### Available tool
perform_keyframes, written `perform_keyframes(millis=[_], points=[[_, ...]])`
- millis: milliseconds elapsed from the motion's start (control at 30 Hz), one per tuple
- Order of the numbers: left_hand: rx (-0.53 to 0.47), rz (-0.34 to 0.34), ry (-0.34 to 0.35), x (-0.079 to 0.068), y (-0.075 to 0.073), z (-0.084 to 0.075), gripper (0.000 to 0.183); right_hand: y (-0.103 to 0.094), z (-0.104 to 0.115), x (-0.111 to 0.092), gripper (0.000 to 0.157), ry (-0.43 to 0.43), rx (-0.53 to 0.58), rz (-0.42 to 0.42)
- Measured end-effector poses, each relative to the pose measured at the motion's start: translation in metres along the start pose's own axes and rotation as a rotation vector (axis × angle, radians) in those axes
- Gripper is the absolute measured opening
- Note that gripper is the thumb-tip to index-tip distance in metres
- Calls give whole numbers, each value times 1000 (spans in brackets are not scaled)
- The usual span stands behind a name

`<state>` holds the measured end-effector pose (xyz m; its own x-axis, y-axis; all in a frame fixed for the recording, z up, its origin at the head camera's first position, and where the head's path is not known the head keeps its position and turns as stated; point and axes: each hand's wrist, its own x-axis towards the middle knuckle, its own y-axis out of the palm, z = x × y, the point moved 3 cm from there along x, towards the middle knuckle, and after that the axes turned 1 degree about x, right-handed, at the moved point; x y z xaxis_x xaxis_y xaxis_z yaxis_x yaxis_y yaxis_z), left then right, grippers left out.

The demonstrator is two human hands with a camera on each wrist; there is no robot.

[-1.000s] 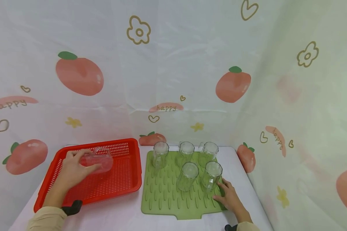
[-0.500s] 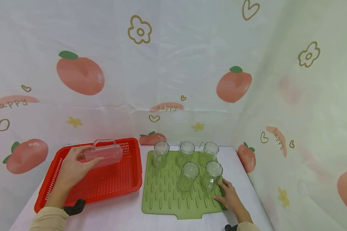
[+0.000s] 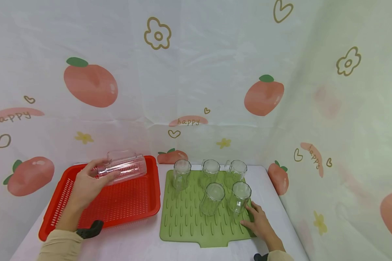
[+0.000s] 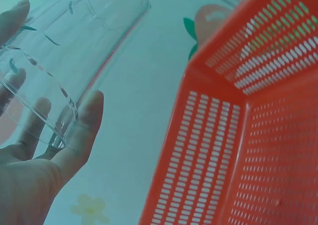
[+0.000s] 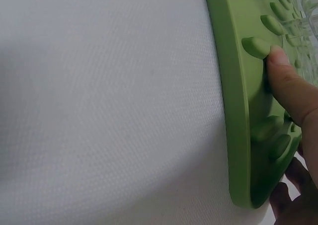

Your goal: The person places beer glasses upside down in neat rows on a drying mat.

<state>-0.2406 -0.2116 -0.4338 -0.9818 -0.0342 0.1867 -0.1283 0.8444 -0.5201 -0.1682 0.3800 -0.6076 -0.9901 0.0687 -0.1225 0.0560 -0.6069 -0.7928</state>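
My left hand [image 3: 86, 185] holds a clear glass mug [image 3: 127, 168] by one end above the red basket [image 3: 155, 194]. The mug lies tilted on its side, its handle upward and its far end pointing right. In the left wrist view, thumb and fingers [image 4: 89, 118] go around the mug's near end. My right hand [image 3: 261, 224] rests at the right edge of the green drying mat [image 3: 183, 221], close to a standing glass mug [image 3: 240, 197]. In the right wrist view its thumb [image 5: 285, 76] lies on the mat's ridged top; the other fingers are partly hidden beyond the edge.
Several more clear mugs stand on the mat, among them a back-left mug [image 3: 182, 175] and a front-middle mug [image 3: 212, 199]. A white cloth [image 3: 134, 243] covers the table. A printed curtain [image 3: 196, 90] hangs behind and at the right.
My left hand has lifted the mug from inside the basket, up and to the right, bringing it above the basket. My right hand and the mugs on the mat have stayed put.
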Motion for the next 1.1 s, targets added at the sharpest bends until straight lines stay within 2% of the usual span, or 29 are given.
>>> perform_keyframes(millis=[100, 367, 500, 867, 1100], points=[[-37, 5, 16, 1, 5, -3, 60, -1, 0, 0, 80, 4, -2, 4], [-263, 87, 64, 4, 28, -13, 49, -2, 2, 0, 80, 4, -2, 3], [-342, 110, 88, 5, 37, -16, 45, -2, 3, 0, 80, 6, -4, 6], [-515, 187, 64, 4, 60, -25, 45, -1, 2, 0, 79, 3, -1, -12], [-671, 210, 131, 7, 73, -28, 41, 1, -1, -1, 80, 17, -4, -4]])
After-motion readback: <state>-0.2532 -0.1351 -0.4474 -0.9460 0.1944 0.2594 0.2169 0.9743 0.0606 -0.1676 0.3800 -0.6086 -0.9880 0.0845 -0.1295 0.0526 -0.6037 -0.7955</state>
